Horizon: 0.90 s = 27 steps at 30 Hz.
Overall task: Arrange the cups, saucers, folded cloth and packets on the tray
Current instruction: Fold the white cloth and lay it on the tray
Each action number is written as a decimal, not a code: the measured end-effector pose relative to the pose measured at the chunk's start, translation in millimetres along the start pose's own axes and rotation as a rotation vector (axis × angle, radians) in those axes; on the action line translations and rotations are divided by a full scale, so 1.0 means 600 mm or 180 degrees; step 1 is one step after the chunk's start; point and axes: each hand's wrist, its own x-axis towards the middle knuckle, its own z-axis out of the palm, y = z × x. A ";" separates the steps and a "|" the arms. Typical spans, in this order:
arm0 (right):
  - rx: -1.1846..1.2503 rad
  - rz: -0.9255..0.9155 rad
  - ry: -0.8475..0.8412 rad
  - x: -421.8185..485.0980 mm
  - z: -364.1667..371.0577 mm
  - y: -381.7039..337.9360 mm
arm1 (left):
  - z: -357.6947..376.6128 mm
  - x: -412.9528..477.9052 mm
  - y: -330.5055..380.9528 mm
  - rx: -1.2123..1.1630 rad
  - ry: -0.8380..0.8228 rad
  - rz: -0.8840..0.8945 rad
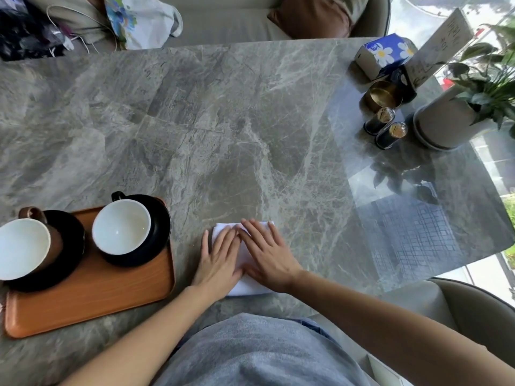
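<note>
A white folded cloth (249, 286) lies on the grey marble table near its front edge, just right of the wooden tray (92, 299). My left hand (220, 260) and my right hand (267, 253) both press flat on the cloth with straight fingers, side by side. On the tray stand two black saucers, each with a cup: a brown cup (25, 250) on the left saucer (71, 247) and a black cup (121, 227) on the right saucer (160, 228). Both cups are white inside. No packets are in view.
At the far right stand a potted plant (446, 121), two small dark toothpick jars (386, 128), a brass cup (383, 94), a blue tissue box (384, 52) and a clear sign holder (440, 48). Bags lie on the sofa beyond the table.
</note>
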 end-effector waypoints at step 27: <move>-0.0042 -0.0598 -0.0657 -0.084 0.030 0.070 | 0.024 -0.065 -0.058 0.0156 -0.0510 0.0632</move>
